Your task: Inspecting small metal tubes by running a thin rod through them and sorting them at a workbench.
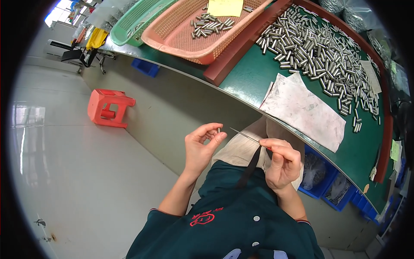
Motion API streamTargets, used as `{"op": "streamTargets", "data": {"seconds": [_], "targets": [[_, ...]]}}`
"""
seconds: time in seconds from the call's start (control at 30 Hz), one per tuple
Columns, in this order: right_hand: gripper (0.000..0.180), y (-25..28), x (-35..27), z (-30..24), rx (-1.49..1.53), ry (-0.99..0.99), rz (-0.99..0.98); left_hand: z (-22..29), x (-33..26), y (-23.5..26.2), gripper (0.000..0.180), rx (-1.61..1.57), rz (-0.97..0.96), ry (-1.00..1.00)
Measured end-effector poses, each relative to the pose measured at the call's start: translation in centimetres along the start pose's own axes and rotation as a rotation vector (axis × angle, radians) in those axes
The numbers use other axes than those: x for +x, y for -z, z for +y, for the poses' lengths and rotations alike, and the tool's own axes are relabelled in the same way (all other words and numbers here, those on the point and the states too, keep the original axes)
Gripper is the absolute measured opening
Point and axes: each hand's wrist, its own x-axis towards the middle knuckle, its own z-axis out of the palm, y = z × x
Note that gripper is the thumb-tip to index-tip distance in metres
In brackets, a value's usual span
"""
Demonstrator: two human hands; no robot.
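**Small metal pin in one hand, thin needle tool in the other, held off the workbench**

Head view: I see my left hand (202, 144) raised over the lap, away from the workbench (254, 75). Its thumb and forefinger are pinched together on a small metal pin (218, 129), which stands roughly upright at the fingertips; the other fingers curl loosely behind. My right hand (282, 162) sits just beside it, a little lower. Its thumb and forefinger are clamped on the red grip of a thin needle tool (246, 136), whose bare metal shaft slants up and to the left, the tip close to the pin but not touching it.

Both hands hang in front of the bench's near edge, above a pale apron and dark green shirt. On the green bench top, a heap of silver metal pins (319, 52) spreads along the far side inside a red-brown raised border (241, 52). A grey smudged sheet (304, 110) lies at the near edge, just this side of the heap. Toward the left end of the bench stands a pink plastic basket (189, 39) with a few pins and a yellow note in it, and beside it a green basket (136, 21). A red stool (108, 108) stands on the floor, well apart. Blue bins (321, 181) sit under the bench.
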Motion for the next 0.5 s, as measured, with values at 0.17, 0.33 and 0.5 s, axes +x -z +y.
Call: {"op": "streamTargets", "data": {"seconds": [0.17,0.33,0.5], "targets": [[0.005,-0.35,-0.44,0.32,0.046,-0.036,-0.009,0.0,-0.12,0.02,0.018,-0.037,-0.013,0.063],[0.005,-0.46,-0.46,0.25,0.054,-0.066,-0.005,-0.22,-0.03,0.03,0.018,-0.047,-0.024,0.071],[0.005,-0.56,-0.59,0.25,0.066,-0.084,-0.008,-0.32,0.05,0.07,0.018,-0.04,-0.031,0.072]]}}
